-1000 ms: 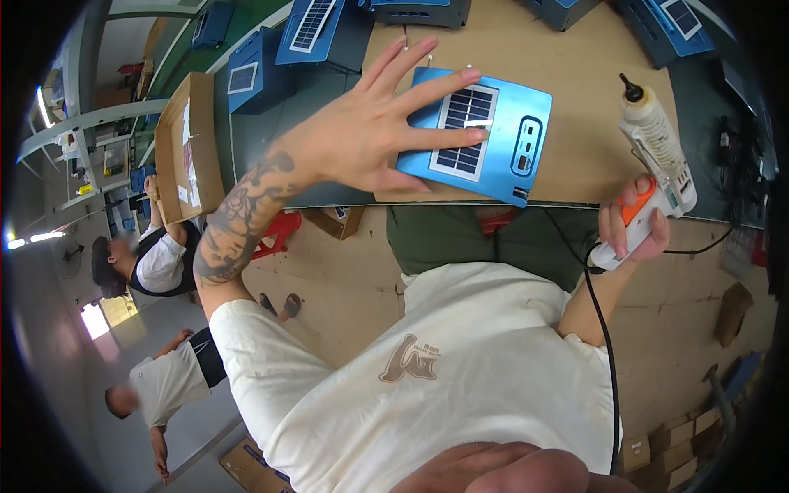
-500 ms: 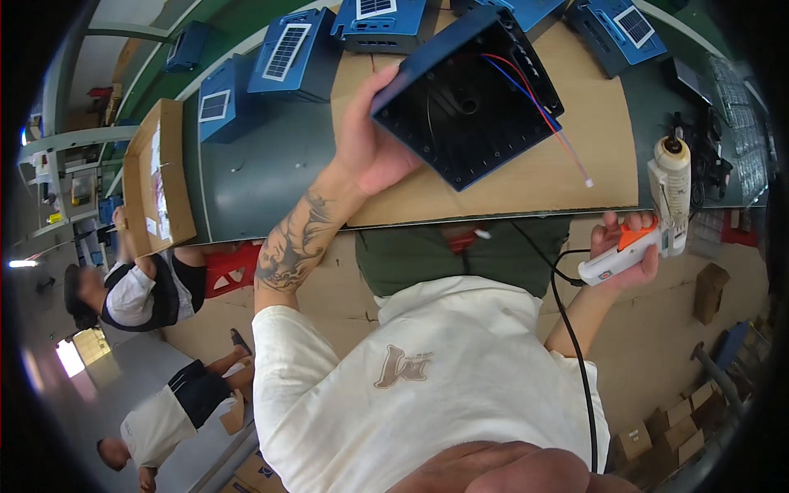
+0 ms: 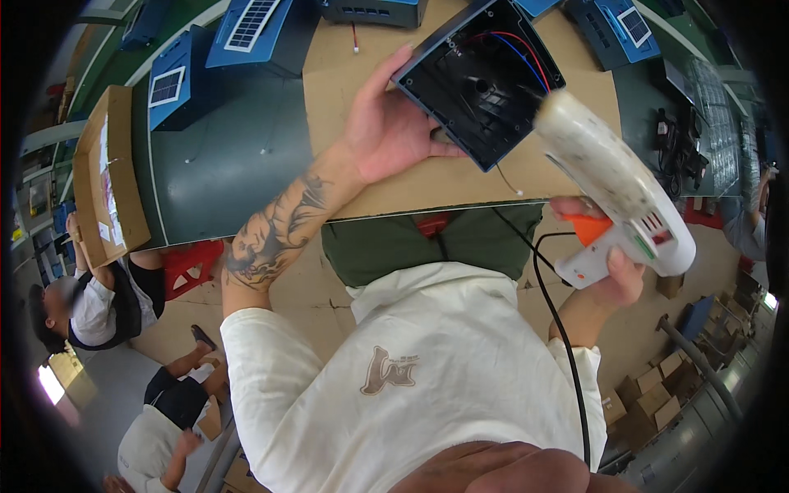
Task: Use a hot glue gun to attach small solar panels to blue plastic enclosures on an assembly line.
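My left hand (image 3: 380,135) grips a dark blue plastic housing (image 3: 468,115) by its left side, holding it tilted with its hollow black inside facing me. Red and blue wires (image 3: 530,56) run inside it. A thin lead with a white connector (image 3: 519,192) hangs below the housing. Closed round the handle of a white hot glue gun (image 3: 616,164) is my right hand (image 3: 618,278), with fingers at the orange trigger. The gun's nozzle end is close to the housing's right edge, and whether it touches is unclear. A black cable (image 3: 567,337) trails from the gun's handle.
Under the housing lies a cardboard sheet (image 3: 394,193) on the green table. Several blue boxes with small solar panels (image 3: 168,86) stand along the far side. An open cardboard box (image 3: 123,181) is at the left edge; black adapters (image 3: 678,148) lie right. Two people (image 3: 99,304) are at left.
The glue gun has swung from upright at the right to pointing up-left, close to the housing. The housing has tipped a little in my left hand. My view has shifted slightly right.
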Available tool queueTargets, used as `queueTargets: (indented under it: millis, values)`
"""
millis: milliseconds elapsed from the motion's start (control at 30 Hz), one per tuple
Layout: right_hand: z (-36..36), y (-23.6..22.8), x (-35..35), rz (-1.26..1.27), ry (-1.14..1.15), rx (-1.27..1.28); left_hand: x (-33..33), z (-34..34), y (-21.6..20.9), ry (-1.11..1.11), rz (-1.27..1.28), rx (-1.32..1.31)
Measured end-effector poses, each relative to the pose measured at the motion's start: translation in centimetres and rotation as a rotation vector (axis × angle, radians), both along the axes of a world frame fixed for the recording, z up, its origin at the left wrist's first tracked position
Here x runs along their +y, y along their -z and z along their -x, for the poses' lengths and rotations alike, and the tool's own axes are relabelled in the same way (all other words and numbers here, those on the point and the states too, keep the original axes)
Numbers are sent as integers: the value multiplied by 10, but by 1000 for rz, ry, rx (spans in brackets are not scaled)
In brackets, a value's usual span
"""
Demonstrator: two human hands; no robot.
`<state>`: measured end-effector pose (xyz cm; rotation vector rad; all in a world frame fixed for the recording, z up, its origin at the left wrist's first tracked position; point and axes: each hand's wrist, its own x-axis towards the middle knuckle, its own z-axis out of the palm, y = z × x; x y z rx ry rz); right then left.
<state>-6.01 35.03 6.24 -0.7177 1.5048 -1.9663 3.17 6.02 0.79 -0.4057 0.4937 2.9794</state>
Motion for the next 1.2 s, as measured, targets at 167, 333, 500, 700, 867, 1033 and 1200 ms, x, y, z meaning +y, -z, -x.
queueTargets:
  millis: [167,333,500,700,867,1033,1200]
  values:
    - [-1,-19,-46,-204,-23,-17,1,-2,1,-29,-44,6]
    - [17,-11,-57,-287,-51,15,7,-3,-3,-78,70,-27]
    - [12,-14,-67,-281,6,31,9,-3,-10,-48,100,-37]
    - [7,-17,-68,-346,47,78,10,-4,-4,-36,133,-39]
    - [8,-9,-63,-337,-27,169,11,-4,-6,-45,132,-36]
    - [6,-9,-63,-378,-11,169,9,-4,-4,-37,128,-21]
    - [7,-7,-62,-393,15,165,10,-4,-5,-52,128,-34]
